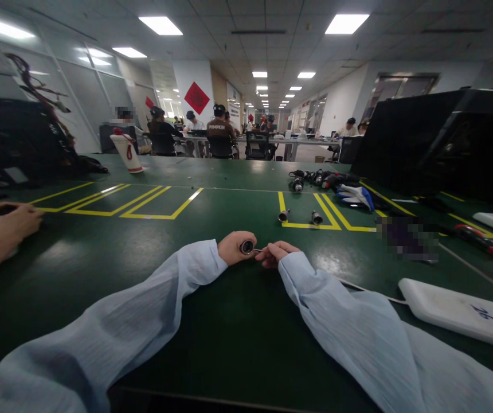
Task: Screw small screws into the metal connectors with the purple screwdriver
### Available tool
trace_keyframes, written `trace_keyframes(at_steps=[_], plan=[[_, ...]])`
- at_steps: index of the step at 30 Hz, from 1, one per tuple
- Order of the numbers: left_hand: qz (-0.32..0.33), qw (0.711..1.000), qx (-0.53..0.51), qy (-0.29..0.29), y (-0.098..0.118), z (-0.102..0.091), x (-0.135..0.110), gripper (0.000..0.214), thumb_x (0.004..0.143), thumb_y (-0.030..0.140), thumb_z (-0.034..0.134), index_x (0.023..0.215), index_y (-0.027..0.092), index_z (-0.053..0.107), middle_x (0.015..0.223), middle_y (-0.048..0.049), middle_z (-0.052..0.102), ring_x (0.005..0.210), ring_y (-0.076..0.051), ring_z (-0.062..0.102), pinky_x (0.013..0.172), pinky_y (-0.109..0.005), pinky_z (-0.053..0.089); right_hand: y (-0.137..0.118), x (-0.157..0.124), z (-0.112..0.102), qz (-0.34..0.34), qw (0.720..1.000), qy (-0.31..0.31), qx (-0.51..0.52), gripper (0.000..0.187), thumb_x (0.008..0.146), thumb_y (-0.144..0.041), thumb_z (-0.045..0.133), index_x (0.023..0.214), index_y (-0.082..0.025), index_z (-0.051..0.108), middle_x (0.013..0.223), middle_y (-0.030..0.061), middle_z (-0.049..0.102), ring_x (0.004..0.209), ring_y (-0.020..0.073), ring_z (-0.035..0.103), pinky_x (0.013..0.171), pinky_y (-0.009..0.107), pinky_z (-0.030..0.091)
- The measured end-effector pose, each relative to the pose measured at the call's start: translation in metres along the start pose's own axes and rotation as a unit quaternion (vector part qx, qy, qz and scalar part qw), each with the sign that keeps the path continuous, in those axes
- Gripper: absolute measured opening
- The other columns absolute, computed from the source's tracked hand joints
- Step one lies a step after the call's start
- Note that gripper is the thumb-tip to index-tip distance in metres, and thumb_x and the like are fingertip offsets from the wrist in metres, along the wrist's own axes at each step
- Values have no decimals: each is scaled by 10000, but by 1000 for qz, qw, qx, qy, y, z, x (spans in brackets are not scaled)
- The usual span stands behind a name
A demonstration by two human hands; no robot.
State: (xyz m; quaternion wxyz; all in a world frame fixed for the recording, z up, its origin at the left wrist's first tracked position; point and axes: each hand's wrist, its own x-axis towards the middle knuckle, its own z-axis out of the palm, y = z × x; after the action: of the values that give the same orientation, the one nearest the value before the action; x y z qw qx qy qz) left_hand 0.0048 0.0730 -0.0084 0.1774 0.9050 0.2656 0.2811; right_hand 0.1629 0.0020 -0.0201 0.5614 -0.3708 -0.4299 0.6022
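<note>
In the head view, the green table (225,338) has its near edge at 6 o'clock from the hands, with dark table top in between. There is wide room to move toward 8 o'clock. At 9 o'clock are another person's hands (12,221), and at 4 o'clock a white box (448,310) sits near the right sleeve (358,327).

The left hand (231,246) is curled tight around a round metal part (246,247). The right hand (278,252), at its 3 o'clock, pinches a thin stick (257,250) that reaches the part; I can't tell if it goes inside. Two small metal pieces (316,217) lie toward 2 o'clock.
</note>
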Motion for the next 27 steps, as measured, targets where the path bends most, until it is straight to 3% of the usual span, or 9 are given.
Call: trace_keyframes(at_steps=[8, 15, 23, 27], plan=[[4, 1000, -27, 7, 3, 1, 0, 141, 660, 241, 556, 605, 148, 466, 568, 32, 460, 524, -78, 433, 507, -191, 363, -1, 3, -2, 19, 999, -6, 50, 317, 556, -424, 699, 630, -138, 582, 608, 37, 686, 451, 92, 579, 506, 236, 476], [19, 999, 36, -23, 4, 0, 0, 153, 700, 279, 533, 620, 160, 481, 598, 19, 472, 550, -93, 454, 524, -203, 373, -1, -2, 0, -17, 999, 22, -25, 283, 609, -408, 669, 579, -145, 571, 563, 16, 666, 423, 81, 554, 473, 219, 453], [30, 1000, 0, 0, 4, 0, -1, 131, 698, 236, 505, 603, 157, 465, 580, 17, 464, 541, -92, 445, 533, -210, 374, -4, 5, -8, 47, 997, -35, 51, 213, 633, -338, 662, 621, -143, 577, 584, 32, 678, 435, 95, 572, 486, 230, 466], [29, 999, 3, -13, 4, 0, -1, 121, 697, 231, 507, 609, 157, 469, 581, 15, 473, 549, -95, 455, 530, -208, 379, -4, 4, -9, 44, 996, -34, 65, 218, 640, -345, 654, 623, -142, 576, 581, 35, 680, 435, 96, 573, 487, 233, 471]])
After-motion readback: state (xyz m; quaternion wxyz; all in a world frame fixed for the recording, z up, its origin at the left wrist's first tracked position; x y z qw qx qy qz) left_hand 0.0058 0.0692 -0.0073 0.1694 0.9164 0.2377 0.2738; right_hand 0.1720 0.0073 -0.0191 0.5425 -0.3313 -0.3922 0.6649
